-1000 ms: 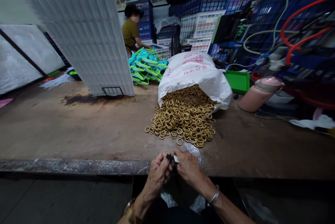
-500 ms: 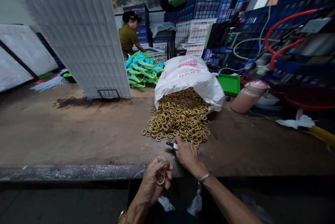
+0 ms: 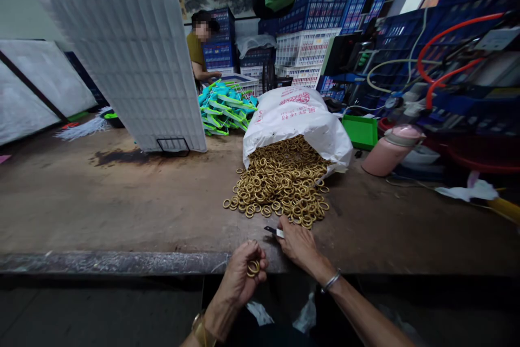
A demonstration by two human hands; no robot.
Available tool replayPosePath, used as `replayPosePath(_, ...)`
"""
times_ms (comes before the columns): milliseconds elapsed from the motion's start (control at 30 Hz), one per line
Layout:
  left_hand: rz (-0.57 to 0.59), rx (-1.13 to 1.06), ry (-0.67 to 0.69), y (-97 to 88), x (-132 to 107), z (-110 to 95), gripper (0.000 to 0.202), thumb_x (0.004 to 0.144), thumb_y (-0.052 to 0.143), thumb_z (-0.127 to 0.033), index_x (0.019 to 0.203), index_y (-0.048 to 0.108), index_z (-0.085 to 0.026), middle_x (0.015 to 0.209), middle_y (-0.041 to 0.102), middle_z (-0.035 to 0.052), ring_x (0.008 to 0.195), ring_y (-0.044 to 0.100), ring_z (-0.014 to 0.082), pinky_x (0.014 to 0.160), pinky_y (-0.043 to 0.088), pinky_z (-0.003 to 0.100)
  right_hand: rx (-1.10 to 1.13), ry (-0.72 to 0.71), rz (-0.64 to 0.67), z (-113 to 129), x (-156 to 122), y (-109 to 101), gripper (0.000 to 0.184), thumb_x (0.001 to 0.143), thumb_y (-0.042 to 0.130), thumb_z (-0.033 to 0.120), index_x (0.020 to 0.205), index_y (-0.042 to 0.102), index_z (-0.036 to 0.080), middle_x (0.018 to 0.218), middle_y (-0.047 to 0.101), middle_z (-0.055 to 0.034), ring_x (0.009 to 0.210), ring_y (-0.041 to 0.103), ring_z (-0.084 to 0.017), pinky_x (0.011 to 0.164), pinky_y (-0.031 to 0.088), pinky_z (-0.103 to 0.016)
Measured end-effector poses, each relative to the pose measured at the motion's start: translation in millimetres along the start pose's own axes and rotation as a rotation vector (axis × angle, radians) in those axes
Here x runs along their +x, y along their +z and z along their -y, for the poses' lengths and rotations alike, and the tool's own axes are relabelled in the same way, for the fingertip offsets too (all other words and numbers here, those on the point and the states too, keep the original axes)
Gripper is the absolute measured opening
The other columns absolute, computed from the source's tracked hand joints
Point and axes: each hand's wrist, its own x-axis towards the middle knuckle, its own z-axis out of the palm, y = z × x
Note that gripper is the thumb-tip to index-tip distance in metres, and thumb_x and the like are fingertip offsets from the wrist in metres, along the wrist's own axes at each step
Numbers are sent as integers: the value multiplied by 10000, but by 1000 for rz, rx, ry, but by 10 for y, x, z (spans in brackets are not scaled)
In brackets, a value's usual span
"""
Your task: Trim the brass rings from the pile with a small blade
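Observation:
Close to the table's front edge, my left hand is closed around gold-coloured rings, two of which show in the curled fingers. My right hand grips a small utility knife with a dark blade and a pale handle, the blade pointing left. Just beyond the right hand lies a heap of loose gold rings. They spill from the open mouth of a white woven sack with red print, lying on its side.
Behind the wooden table, a person works by blue and white crates. A ribbed white panel stands at left. Green and teal plastic pieces lie beside the sack. At right are a green tray and pink bottle.
My left fingers have closed further, and two rings show where one hung before. The right hand with the knife has shifted slightly right and down. The person behind has lifted the head.

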Motion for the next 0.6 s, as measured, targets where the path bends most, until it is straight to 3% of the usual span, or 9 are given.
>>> replayPosePath(433,-51,93,18,24,-13,2,292,642,643,-369,672,452,-151,610,498,-32,450,425,40,379,261,142,149,30,32,-69,-88,-52,155,783,462,244,927,462,186,814,622,-42,726,580,-160,568,275,-232)
replayPosePath(600,-78,276,138,57,24,51,363,657,616,-440,860,465,-180,606,494,-53,397,366,33,344,228,137,306,-40,34,-75,-125,-52,63,787,434,240,809,456,186,708,564,-6,646,513,-132,564,289,-222)
